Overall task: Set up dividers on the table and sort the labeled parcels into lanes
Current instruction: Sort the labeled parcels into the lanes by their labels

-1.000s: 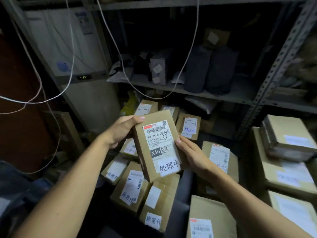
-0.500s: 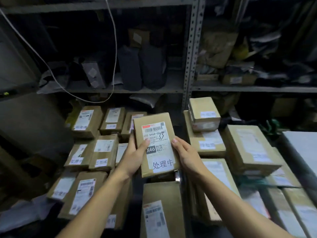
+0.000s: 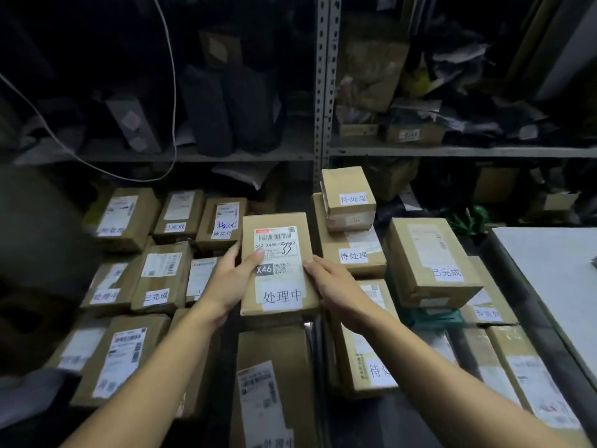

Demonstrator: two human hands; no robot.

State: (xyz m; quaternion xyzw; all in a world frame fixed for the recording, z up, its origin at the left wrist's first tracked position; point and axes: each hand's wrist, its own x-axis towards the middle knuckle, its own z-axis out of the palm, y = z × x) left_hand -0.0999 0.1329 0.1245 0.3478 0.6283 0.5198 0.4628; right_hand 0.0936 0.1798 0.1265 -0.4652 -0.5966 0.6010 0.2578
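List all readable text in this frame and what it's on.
"处理中", "X46", handwritten "33", "642 X468-00-000" (last digits unsure): held parcel, gripped by left hand and right hand.
"待处理": small top box.
"待处理": box under it.
"已完成": right stacked box.
"已完成": left middle box.
"异常件": back box.
Other shipping labels: too small or blurred to read.

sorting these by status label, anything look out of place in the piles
Yes: the stacks mix statuses. The 已完成 box sits right beside two stacked 待处理 boxes, and no dividers show.
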